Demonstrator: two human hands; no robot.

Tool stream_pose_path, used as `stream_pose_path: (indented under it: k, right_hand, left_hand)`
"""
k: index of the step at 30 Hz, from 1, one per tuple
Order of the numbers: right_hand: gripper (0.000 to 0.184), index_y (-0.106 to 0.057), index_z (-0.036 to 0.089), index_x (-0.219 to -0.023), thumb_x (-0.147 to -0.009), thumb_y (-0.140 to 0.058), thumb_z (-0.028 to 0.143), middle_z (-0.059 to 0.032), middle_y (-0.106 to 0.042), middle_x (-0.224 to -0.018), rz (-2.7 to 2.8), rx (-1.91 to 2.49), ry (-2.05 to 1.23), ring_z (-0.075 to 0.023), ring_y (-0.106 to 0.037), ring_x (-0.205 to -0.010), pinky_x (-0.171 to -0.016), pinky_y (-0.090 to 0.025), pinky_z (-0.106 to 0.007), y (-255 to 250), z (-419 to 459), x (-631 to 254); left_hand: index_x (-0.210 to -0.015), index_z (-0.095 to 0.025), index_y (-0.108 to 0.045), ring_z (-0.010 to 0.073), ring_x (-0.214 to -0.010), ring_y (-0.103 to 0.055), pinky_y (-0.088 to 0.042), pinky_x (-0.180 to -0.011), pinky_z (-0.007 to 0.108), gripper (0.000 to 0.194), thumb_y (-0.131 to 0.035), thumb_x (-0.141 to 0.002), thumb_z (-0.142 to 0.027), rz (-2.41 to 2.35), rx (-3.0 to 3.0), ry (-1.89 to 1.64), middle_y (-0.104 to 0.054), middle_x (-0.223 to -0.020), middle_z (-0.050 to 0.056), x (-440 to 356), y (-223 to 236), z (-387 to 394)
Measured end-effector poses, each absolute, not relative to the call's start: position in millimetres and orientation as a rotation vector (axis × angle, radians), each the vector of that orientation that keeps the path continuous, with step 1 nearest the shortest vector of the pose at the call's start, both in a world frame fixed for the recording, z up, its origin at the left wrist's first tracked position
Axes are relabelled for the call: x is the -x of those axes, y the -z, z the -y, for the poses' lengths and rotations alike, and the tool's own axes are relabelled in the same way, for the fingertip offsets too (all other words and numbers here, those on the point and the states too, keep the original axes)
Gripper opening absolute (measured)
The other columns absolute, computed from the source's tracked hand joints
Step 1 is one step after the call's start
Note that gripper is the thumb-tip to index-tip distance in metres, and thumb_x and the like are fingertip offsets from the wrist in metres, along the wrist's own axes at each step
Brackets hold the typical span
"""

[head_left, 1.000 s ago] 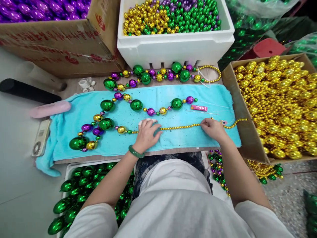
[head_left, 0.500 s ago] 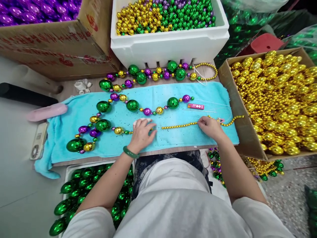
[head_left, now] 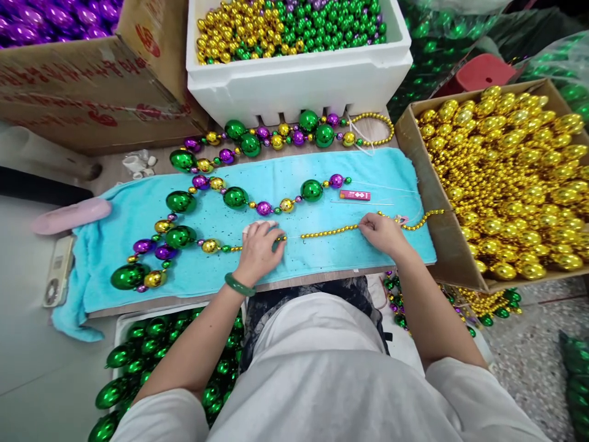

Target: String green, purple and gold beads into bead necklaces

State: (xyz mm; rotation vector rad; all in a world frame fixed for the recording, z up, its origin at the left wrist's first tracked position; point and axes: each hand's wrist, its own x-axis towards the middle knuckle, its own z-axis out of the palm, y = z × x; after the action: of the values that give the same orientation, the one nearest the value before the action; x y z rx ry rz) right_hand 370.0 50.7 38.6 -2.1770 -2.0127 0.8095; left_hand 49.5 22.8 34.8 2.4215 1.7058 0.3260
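A strand of small gold beads [head_left: 329, 231] lies across a turquoise towel [head_left: 276, 264] on the table. My left hand [head_left: 259, 247] is curled over the strand's left part, fingers closed on it, with something white under the fingers. My right hand [head_left: 381, 233] pinches the same strand further right. To the left the strand joins a string of large green, purple and gold balls [head_left: 179, 236] that loops over the towel. A small gap in the gold beads shows bare thread just right of my left hand.
A white foam box [head_left: 299, 73] of mixed beads stands behind. A cardboard box [head_left: 414, 153] of gold balls sits at right, a cardboard box [head_left: 92, 92] of purple balls at back left, a tray of green balls [head_left: 138, 362] below. A red lighter [head_left: 354, 195] lies on the towel.
The gold beads have been slid apart near my left hand, so a short bare stretch of thread now shows. Both hands stay on the strand.
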Motion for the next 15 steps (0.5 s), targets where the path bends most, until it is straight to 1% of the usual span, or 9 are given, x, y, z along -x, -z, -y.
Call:
stream_pose_path:
  k: [2,4,9,15]
  right_hand:
    - [0.018,-0.068,0.021,-0.087,-0.084,-0.051,0.027,-0.0027,-0.072,-0.081,2.014,2.170,-0.809,-0.0199,-0.062,-0.077,-0.063,-0.034,-0.027,-39.3,-50.5,-369.8]
    - [0.018,-0.068,0.021,-0.087,-0.084,-0.051,0.027,-0.0026,-0.072,-0.081,2.018,2.163,-0.802,-0.0204,-0.062,-0.078,-0.063,-0.033,-0.028,-39.4,-50.3,-369.6]
    - [0.019,-0.069,0.022,-0.088,-0.084,-0.051,0.026,-0.0026,-0.072,-0.081,2.025,2.173,-0.779,-0.0205,-0.062,-0.078,-0.064,-0.034,-0.028,-37.8,-50.0,-369.8]
    - [0.019,-0.069,0.022,-0.087,-0.084,-0.050,0.026,-0.0026,-0.072,-0.080,2.043,2.155,-0.761,-0.0201,-0.062,-0.076,-0.063,-0.033,-0.028,-37.7,-49.6,-370.0]
  left_hand:
    - [-0.105,-0.023,-0.069,0.0313,-0.114,-0.048,-0.036,-0.100,0.050,0.024,-0.058,-0.087,-0.035,-1.663,-2.428,-0.366,-0.063,-0.118,0.009,-59.7,-34.4,-23.8]
    - [-0.107,-0.024,-0.069,0.0304,-0.114,-0.048,-0.036,-0.100,0.049,0.025,-0.058,-0.088,-0.037,-1.607,-2.435,-0.407,-0.062,-0.119,0.009,-75.2,-32.5,-25.9]
    - [-0.096,-0.025,-0.071,0.0281,-0.113,-0.050,-0.036,-0.101,0.047,0.018,-0.056,-0.090,-0.030,-1.561,-2.435,-0.436,-0.063,-0.117,0.008,-97.3,-28.8,-30.8]
    - [-0.093,-0.023,-0.070,0.0297,-0.110,-0.051,-0.037,-0.098,0.049,0.016,-0.055,-0.088,-0.026,-1.674,-2.405,-0.345,-0.063,-0.115,0.009,-70.4,-34.5,-29.8]
